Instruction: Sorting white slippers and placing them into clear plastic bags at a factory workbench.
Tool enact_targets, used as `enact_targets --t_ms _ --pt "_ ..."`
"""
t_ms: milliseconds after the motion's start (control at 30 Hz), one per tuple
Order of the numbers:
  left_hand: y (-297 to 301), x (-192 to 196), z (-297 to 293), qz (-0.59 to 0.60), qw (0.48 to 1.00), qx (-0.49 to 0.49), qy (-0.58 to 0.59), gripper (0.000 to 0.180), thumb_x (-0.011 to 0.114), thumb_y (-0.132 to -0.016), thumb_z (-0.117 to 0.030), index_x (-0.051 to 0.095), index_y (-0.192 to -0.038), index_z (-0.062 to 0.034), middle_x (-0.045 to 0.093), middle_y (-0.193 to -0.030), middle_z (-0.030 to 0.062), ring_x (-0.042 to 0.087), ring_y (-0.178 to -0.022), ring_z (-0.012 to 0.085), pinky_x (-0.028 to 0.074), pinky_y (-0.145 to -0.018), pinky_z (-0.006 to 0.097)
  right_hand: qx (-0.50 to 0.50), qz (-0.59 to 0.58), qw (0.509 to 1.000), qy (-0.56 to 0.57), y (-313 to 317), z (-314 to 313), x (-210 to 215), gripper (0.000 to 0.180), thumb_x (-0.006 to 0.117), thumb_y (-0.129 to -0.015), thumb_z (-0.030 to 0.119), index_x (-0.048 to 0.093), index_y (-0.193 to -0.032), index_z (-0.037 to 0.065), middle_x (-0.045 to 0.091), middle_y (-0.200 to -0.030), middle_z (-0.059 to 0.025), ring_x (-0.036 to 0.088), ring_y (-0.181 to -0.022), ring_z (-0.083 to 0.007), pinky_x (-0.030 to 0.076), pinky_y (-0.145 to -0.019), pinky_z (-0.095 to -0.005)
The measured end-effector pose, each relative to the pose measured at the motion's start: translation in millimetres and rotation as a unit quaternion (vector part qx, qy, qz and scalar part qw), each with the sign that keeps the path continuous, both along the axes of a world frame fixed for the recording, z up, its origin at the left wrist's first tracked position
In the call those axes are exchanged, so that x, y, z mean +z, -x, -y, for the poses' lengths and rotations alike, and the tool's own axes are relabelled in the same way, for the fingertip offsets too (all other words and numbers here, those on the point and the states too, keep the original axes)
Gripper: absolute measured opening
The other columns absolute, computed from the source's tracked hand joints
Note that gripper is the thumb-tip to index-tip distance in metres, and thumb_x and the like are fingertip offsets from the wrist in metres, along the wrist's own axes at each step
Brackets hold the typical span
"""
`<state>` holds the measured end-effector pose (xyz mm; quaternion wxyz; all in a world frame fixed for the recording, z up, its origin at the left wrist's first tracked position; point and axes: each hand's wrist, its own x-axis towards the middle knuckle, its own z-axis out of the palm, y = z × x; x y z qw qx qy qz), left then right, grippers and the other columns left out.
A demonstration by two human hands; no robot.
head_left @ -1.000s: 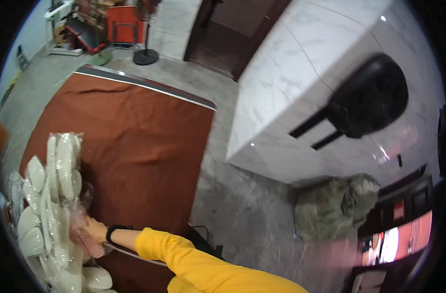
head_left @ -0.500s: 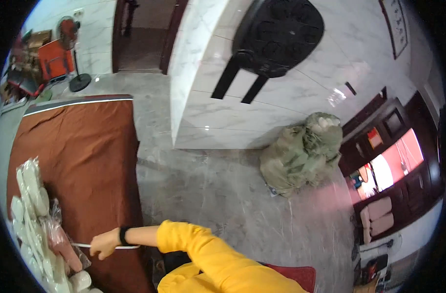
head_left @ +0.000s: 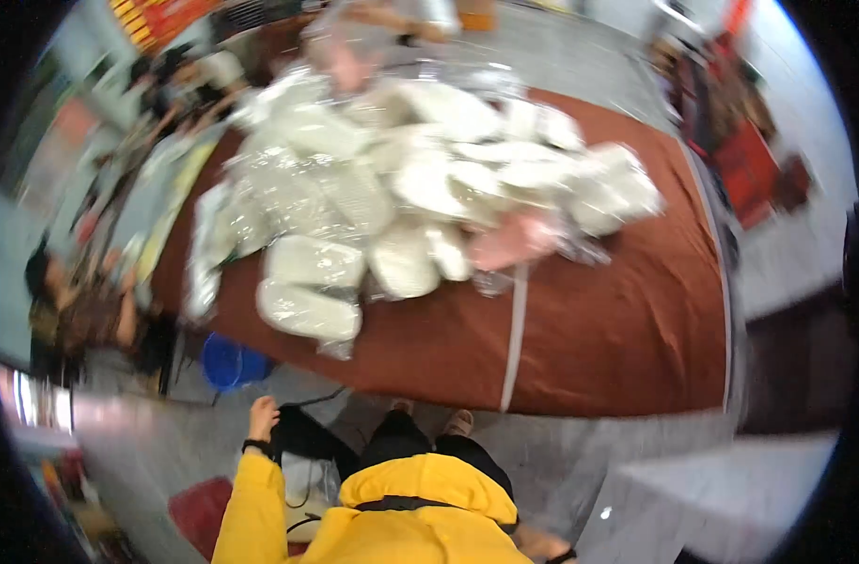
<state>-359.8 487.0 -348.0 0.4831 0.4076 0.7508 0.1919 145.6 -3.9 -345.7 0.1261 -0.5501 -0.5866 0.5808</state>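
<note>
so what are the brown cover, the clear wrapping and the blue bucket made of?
Brown cover: likely fabric with a soft sheen, going by its gentle creases. Clear wrapping: probably thin, glossy plastic film; it's see-through, crinkled and catches bright highlights. Blue bucket: perhaps plastic, judging by its even colour; blur leaves the finish open.

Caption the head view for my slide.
Plastic-wrapped white pads heaped on brown cloth, left hand apart from them.

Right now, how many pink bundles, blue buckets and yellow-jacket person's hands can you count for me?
Pink bundles: 2, the nearer bundle and the blurred farther bundle
Blue bucket: 1
Hands: 2, left hand and right hand, partly seen
Total: 5
</note>
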Motion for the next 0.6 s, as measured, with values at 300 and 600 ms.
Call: enact_targets --t_ms 300,600 --pt "30.5 115.3 101.3 0.144 0.984 -0.101 -0.006 0.055 0.061 -0.099 -0.034 0.048 -0.141 -0.0006 0.057 -0.135 0.0082 0.055 -0.120 0.0174 0.044 -0.103 0.033 0.253 -0.020 0.953 0.168 -124.9 -91.4 6.2 0.048 0.068 -0.090 0.032 0.062 -0.128 0.003 0.068 -0.119 -0.0137 0.065 -0.107 -0.0295 0.051 -0.093 -0.0370" --pt "59.4 273.5 113.1 -0.023 0.984 -0.140 -0.108 0.041 0.056 -0.101 -0.019 0.052 -0.138 -0.0040 0.062 -0.127 0.0076 0.058 -0.115 0.0167 0.044 -0.102 0.032 0.248 0.058 0.912 0.320 -158.2 -157.6 79.2 0.043 0.069 -0.090 0.026 0.064 -0.127 0.004 0.068 -0.120 -0.0111 0.063 -0.110 -0.0269 0.049 -0.095 -0.0352"
